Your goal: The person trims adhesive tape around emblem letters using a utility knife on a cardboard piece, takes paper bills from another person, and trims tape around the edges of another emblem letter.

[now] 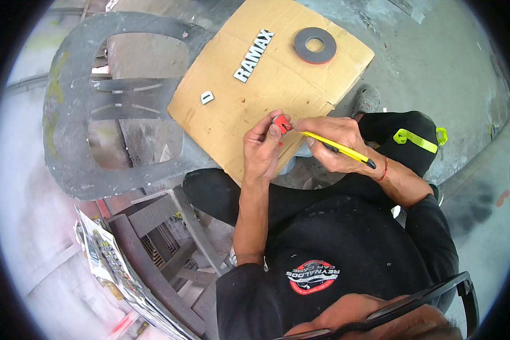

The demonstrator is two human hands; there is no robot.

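Observation:
My left hand (260,146) pinches a small red-faced piece (281,124) between thumb and fingers, above the near edge of the cardboard. Part of that piece is hidden by the fingertips. My right hand (334,141) is closed around a yellow utility knife (345,151) with a black end; its tip side is hidden by my fingers close to the red piece. On the cardboard (226,119) lie joined letters reading RAMAX (254,55) and a separate letter D (207,97). A roll of grey tape with a red edge (315,45) lies flat at the far right.
The cardboard rests on a grey plastic chair (76,107), whose backrest extends left. My knees are close on the near side. At lower left stand a frame (195,226) and a stack of papers (116,258). Concrete floor (453,62) stretches to the right.

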